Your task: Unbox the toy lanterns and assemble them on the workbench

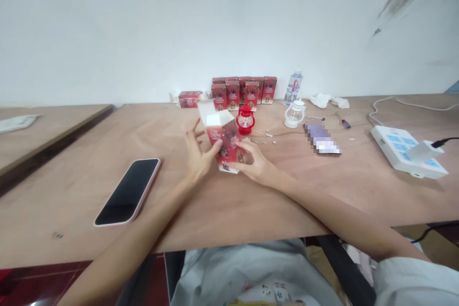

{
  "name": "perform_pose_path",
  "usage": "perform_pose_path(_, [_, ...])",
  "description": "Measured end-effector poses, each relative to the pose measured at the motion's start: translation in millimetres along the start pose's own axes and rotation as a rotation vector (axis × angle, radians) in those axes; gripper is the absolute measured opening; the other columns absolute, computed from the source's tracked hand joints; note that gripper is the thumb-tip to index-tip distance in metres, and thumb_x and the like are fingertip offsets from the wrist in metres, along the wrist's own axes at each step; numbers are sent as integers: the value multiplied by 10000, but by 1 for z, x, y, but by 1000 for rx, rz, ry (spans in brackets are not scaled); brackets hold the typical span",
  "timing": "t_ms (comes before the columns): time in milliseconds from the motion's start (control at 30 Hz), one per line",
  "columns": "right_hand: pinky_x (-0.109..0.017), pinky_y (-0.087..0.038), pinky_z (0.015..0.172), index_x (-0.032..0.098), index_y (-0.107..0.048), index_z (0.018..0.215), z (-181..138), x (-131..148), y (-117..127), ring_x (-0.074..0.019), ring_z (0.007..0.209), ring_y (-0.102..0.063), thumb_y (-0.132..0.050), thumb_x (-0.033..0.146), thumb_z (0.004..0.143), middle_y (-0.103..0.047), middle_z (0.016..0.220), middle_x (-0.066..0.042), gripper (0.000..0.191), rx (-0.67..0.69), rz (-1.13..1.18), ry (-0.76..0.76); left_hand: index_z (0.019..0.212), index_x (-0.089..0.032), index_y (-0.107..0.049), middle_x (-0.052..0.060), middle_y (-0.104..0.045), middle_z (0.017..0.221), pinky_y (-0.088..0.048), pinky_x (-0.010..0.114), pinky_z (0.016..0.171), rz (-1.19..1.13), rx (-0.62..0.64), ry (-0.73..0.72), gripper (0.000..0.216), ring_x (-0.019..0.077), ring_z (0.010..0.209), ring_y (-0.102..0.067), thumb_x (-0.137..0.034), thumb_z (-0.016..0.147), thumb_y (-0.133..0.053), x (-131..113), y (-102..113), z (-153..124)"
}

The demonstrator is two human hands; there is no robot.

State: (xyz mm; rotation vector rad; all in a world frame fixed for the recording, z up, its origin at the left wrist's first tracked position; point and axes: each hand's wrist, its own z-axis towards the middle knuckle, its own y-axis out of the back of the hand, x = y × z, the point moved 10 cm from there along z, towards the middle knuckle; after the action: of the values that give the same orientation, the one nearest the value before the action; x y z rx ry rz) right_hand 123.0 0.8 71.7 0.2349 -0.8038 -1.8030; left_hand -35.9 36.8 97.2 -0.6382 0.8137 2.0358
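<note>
Between my two hands is a red printed cardboard box [227, 141], tilted, with its white top flaps standing up unfolded. My left hand [198, 153] grips its left side, thumb across the front. On the lower right side, my right hand [255, 165] pinches the box between thumb and fingers. Just behind it stands a small red lantern [245, 120] with a clear middle. A white lantern [294, 114] of the same shape stands farther right. What is inside the box is hidden.
Several closed red boxes [232, 93] stand against the wall, and another box [190, 99] lies on its side. A dark-screened phone [128, 192] lies left, a second phone [322, 139] right. A bottle [293, 87], crumpled tissue [320, 100] and a power strip [409, 150] are also on the table.
</note>
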Motion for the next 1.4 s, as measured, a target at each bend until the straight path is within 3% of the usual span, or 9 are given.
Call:
perform_pose_path(167, [-510, -415, 1032, 289, -601, 1153, -3, 12, -16, -298, 1377, -204, -572, 181, 836, -398, 1348, -92, 336, 95, -237, 202, 1409, -335, -133, 97, -454, 1295, -546, 314, 748, -184, 143, -44, 931, 178, 949, -608, -366, 686, -718, -6, -12, 3])
perform_pose_path(267, [-512, -411, 1034, 262, -603, 1145, -2, 16, -12, -301, 1370, -236, -569, 214, 835, -406, 1332, -104, 315, 65, -195, 267, 1365, -318, -245, 62, -524, 1208, -545, 318, 760, -50, 107, -155, 865, 189, 989, -597, -337, 658, -743, -17, -7, 1])
perform_pose_path(467, [-548, -317, 1078, 307, -456, 1292, 26, -74, 32, -284, 1370, -259, -562, 247, 827, -262, 1443, -80, 481, -259, -152, -271, 1152, -231, -436, 50, -556, 1120, -556, 285, 701, 25, 96, -125, 594, 151, 852, -632, -346, 654, -737, -11, -7, -1])
perform_pose_path(600, [-544, -247, 1105, 270, -277, 1403, 45, -133, 20, -293, 1388, -197, -686, 263, 703, -238, 1476, -102, 811, -171, 31, -491, 1114, -230, -384, 29, -569, 1037, -556, 284, 644, -32, 75, -28, 684, 141, 761, -634, -362, 575, -784, -5, -4, -1])
perform_pose_path(733, [-449, -258, 1119, 204, -272, 1393, 49, -153, 2, -248, 1329, -335, -664, 203, 667, -297, 1460, -125, 825, -110, 318, -531, 1076, -214, -357, 20, -567, 986, -541, 287, 599, -37, 42, 24, 711, 128, 685, -619, -378, 537, -793, -4, 2, 1])
perform_pose_path(967, [-434, -481, 949, 329, -365, 1246, 44, -150, 21, -201, 1126, -555, -765, 270, 579, -541, 1252, -16, 780, -428, 914, -716, 1103, -216, -339, 33, -580, 991, -537, 336, 687, 34, 14, 54, 740, 174, 771, -646, -441, 553, -779, 9, -1, -4])
perform_pose_path(1100, [-364, -553, 852, 303, -494, 1089, 64, -118, 42, -181, 1113, -568, -646, 469, 724, -625, 1104, 7, 428, -433, 1304, -679, 1168, -218, -301, 62, -603, 1031, -533, 366, 750, 66, 82, 54, 808, 220, 861, -664, -468, 563, -774, 13, -16, -13])
perform_pose_path(1233, [-356, -561, 839, 300, -519, 1071, 82, -80, 63, -189, 1173, -531, -520, 568, 793, -610, 1137, -3, 387, -392, 1363, -566, 1208, -225, -267, 88, -604, 1094, -536, 352, 727, 33, 174, 19, 760, 216, 867, -672, -470, 644, -714, 5, -29, -19])
perform_pose_path(1400, [-408, -553, 851, 340, -471, 1133, 91, -42, 50, -209, 1155, -539, -562, 559, 771, -588, 1162, 4, 433, -282, 1270, -555, 1201, -220, -286, 76, -622, 1068, -529, 342, 685, 130, 154, -4, 766, 213, 810, -679, -501, 633, -714, 0, -25, -19])
